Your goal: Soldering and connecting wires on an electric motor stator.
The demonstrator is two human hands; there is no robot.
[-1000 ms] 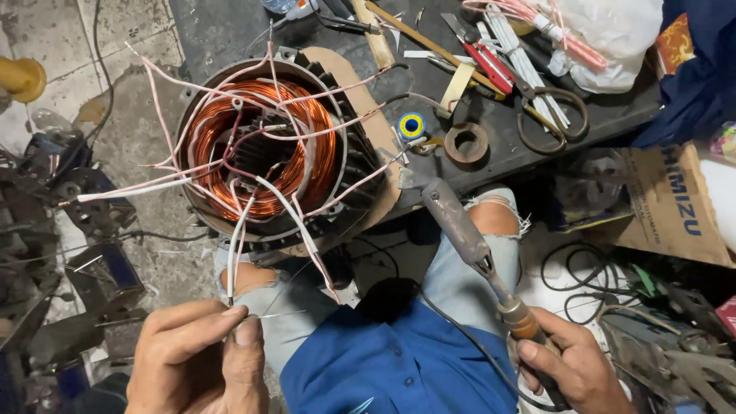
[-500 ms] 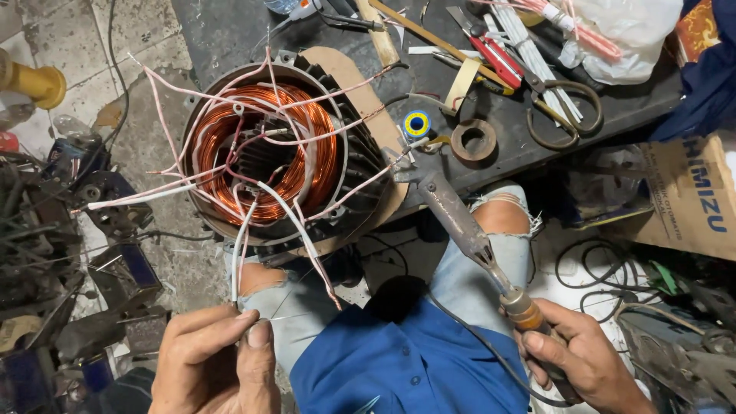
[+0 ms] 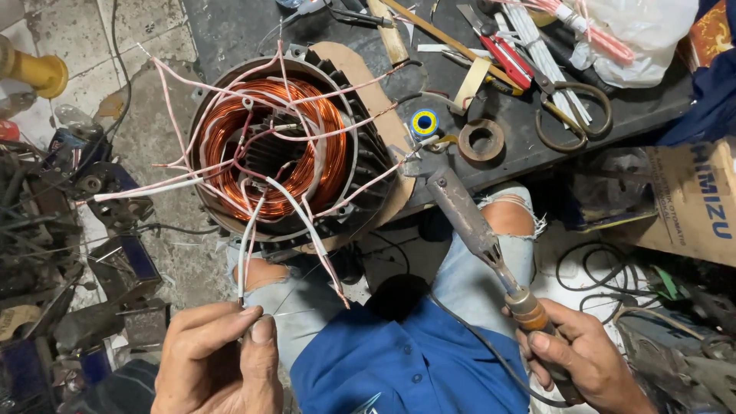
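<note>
1 head camera looks steeply down, close over lap and workbench (image 3: 230,31).

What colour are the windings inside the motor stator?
Shiny copper-orange windings, ringed inside the dark stator; seen in the head view.

- I see the round finned motor stator with copper windings (image 3: 280,149) at the near left corner of the dark workbench (image 3: 253,31), hanging over its near edge.
- My left hand (image 3: 218,360) sits below it, pinching a thin wire (image 3: 244,264) from the windings.
- My right hand (image 3: 586,360), near right, grips the long soldering iron (image 3: 468,218), tip at the near edge beside the small yellow-and-blue solder spool (image 3: 424,123).
- Right of the spool lies a brown tape ring (image 3: 481,139); metal scissors (image 3: 571,103) lie further right.
</note>
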